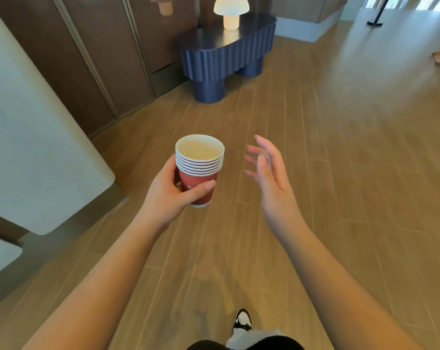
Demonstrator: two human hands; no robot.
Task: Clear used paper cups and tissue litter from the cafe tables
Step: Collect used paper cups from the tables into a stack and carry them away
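While the head view looks down over a wooden plank floor [314,173], the left hand [168,193] grips a nested stack of red paper cups [200,170], with the thumb curled across the front of the red wall and the fingers wrapped round the far side. That stack is held in the air in front of the body, left of centre, over the floor and not resting on anything. Its long axis runs nearly upright, with the open white mouth pointing up and tipped slightly away from the camera, and the narrow base pointing down toward the floor; several rolled rims show one below another just under the mouth. Just to the right of the stack, apart from it and touching nothing, the right hand [269,170] hovers empty with fingers spread and loosely bent, palm turned toward the cups. Of the two, the left hand has the cups, while the right is the free one, so I judge any further pickup falls to it. Ahead stands a dark blue fluted table [229,54] bearing a white mushroom lamp [231,11], and a pale rounded tabletop [37,147] fills the left edge; no cups or tissue show on either.
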